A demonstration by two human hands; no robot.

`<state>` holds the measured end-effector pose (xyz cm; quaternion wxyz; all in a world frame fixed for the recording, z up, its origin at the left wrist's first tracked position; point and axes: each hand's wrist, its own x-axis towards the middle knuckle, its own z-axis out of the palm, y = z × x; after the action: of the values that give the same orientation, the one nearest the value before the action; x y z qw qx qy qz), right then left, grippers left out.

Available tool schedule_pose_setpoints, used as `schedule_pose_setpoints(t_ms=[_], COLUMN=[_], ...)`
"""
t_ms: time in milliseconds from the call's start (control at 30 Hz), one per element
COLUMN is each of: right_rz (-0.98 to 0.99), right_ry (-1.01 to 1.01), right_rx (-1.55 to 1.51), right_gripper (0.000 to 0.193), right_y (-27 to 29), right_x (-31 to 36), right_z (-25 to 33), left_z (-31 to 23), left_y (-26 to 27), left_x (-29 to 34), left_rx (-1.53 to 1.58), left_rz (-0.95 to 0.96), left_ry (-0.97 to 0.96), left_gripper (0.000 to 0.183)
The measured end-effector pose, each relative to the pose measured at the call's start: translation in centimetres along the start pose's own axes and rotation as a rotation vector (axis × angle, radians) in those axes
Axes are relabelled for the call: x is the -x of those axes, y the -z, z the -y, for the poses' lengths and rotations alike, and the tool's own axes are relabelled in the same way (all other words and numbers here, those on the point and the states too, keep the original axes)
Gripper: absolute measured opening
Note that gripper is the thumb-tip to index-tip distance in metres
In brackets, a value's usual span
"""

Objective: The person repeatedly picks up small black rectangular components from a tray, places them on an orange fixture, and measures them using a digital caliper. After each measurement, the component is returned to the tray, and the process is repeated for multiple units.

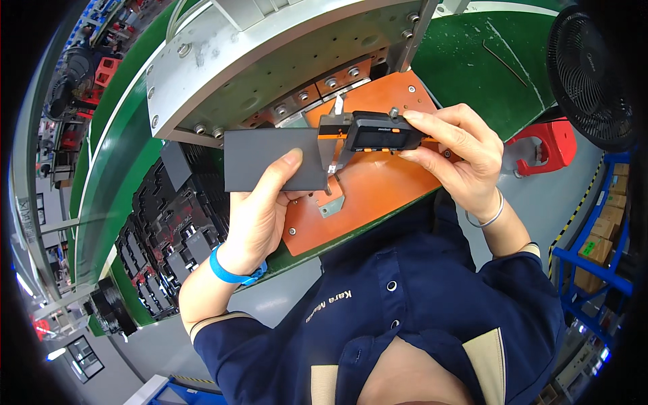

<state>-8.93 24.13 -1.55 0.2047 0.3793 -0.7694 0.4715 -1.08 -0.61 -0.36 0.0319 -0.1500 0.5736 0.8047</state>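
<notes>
A flat dark grey rectangular plate point(260, 158) is held up by my left hand point(260, 202), thumb on its face and fingers behind. My right hand point(459, 148) grips a digital caliper point(378, 135) between thumb and fingers. The caliper has a black display housing with orange buttons. Its jaws sit at the plate's right edge; whether both touch it I cannot tell. Beneath is an orange board point(378, 182) with screws near its corners. A small metal and orange fixture point(331, 199) on the board is partly hidden by the plate.
A metal press-like frame point(297, 74) with bolts stands just beyond my hands. Black trays with parts point(175, 223) lie at the left on a green bench. A hex key point(503, 62) rests at the far right, near a black fan point(590, 77) and a red stool point(550, 148).
</notes>
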Motion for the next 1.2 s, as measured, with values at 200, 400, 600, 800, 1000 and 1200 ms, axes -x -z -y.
schedule_pose_setpoints(t_ms=[200, 400, 600, 800, 1000, 1200], right_rz=[0.001, -0.012, -0.022, -0.003, -0.064, -0.126], right_ry=[0.002, 0.003, 0.006, -0.019, -0.134, -0.594], right_rx=[-0.004, -0.001, 0.001, 0.026, 0.078, -0.001], right_gripper=[0.045, 0.046, 0.047, 0.047, 0.048, 0.043], right_y=[0.0, -0.1, -0.1, -0.1, 4.0, 10.7], right_x=[0.0, 0.2, 0.3, 0.3, 1.7, 4.1], right_z=[0.2, 0.3, 0.1, 0.5, 0.0, -8.5], left_z=[0.0, 0.1, -0.1, -0.4, -2.2, -5.6], left_y=[-0.3, -0.3, -0.4, -0.5, 0.9, 12.3], left_x=[0.1, 0.1, -0.1, 0.0, 2.3, 6.6], left_rx=[0.024, 0.056, 0.033, 0.081, -0.14, -1.459], left_rz=[-0.003, 0.006, 0.013, 0.072, -0.015, -0.37], left_ry=[0.004, -0.002, -0.01, 0.009, -0.184, -1.055], left_gripper=[0.029, 0.031, 0.031, 0.028, 0.019, 0.034])
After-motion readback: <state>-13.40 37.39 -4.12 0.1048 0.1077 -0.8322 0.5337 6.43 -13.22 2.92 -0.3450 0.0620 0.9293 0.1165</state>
